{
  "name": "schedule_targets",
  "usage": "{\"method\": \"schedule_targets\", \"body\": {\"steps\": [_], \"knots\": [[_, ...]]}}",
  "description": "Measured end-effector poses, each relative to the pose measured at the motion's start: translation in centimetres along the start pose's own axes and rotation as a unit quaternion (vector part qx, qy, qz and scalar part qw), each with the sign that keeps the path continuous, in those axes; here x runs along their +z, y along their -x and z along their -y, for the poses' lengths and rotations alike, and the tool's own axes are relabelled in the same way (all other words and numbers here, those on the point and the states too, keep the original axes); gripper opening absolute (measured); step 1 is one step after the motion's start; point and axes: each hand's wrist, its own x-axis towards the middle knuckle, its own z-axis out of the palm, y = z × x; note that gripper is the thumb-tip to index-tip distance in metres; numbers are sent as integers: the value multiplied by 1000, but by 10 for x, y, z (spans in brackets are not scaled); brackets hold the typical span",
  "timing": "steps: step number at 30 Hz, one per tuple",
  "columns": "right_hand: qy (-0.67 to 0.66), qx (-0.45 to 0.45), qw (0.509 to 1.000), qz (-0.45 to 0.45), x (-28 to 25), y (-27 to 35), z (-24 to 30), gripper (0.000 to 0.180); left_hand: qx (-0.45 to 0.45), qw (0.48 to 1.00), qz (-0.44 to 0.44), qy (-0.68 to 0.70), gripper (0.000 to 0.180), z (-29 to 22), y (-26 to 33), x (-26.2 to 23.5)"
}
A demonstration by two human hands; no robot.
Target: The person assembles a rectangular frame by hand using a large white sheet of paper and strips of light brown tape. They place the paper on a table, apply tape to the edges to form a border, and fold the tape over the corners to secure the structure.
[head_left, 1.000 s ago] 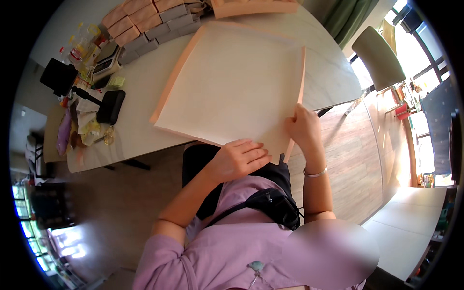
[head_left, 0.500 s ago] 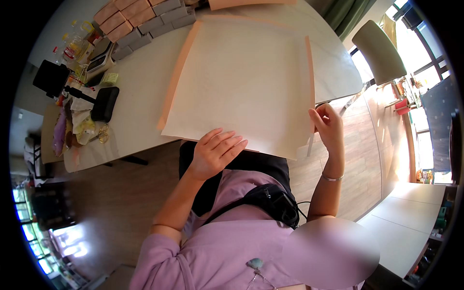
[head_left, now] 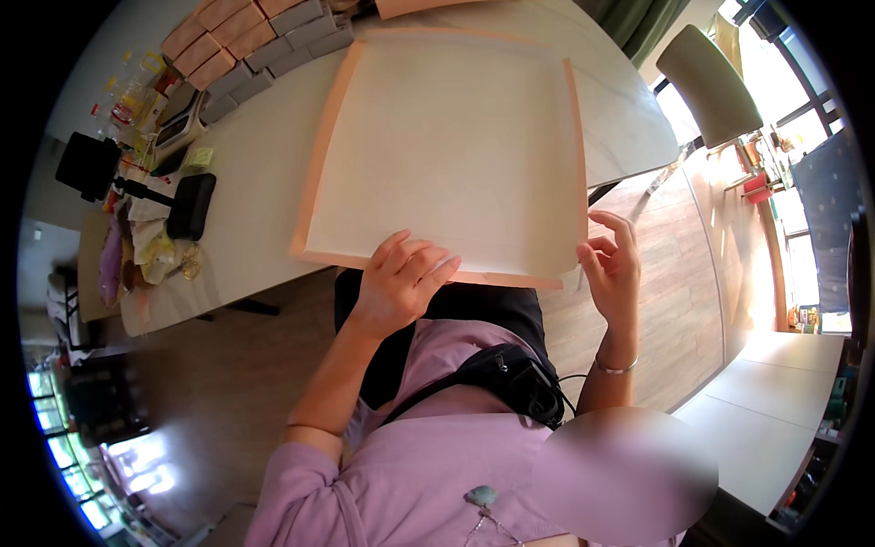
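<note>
A large off-white sheet (head_left: 447, 155) with peach borders lies on the table, reaching its near edge above my lap. A peach strip (head_left: 501, 279) runs along the near side, and another peach strip (head_left: 577, 137) lines the right side. My left hand (head_left: 398, 283) rests on the near strip left of its middle, fingers stretched out and slightly spread; its thumb is hidden. Just off the near right corner is my right hand (head_left: 612, 273), with fingers bent and apart. Its thumb is close to the sheet's right edge; whether it touches cannot be made out.
Stacked peach and grey boxes (head_left: 237, 46) stand at the table's far left. A phone stand (head_left: 190, 208), scissors (head_left: 190, 262) and plastic bottles (head_left: 132, 100) are also on the left. A chair (head_left: 709, 87) is beyond the right end, and a white cabinet (head_left: 761, 401) stands at the right.
The near side showed white paper half a second ago; a peach strip now shows there. My right hand has moved down along the right edge, its fingers opening. My left hand has shifted slightly left.
</note>
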Motion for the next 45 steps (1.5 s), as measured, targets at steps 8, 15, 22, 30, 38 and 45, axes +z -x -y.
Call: {"method": "schedule_targets", "body": {"steps": [8, 15, 22, 30, 38, 45], "knots": [[-63, 51, 997, 15, 7, 18, 12, 72, -14, 1000, 9, 9, 32, -3, 0, 2], [134, -37, 989, -51, 14, 24, 32, 59, 77, 990, -114, -24, 29, -14, -5, 17], [311, -299, 893, -129, 18, 45, 38, 25, 52, 995, -78, -18, 21, -15, -10, 20], [290, -348, 892, -2, 54, 43, 30, 25, 21, 998, -29, 53, 22, -17, -20, 20], [327, -213, 921, -12, -23, 27, 26, 51, 53, 998, -45, 5, 25, -19, -14, 20], [290, -316, 901, -63, -11, 35, 20, 46, 73, 992, -105, -16, 26, -31, -21, 29]]}}
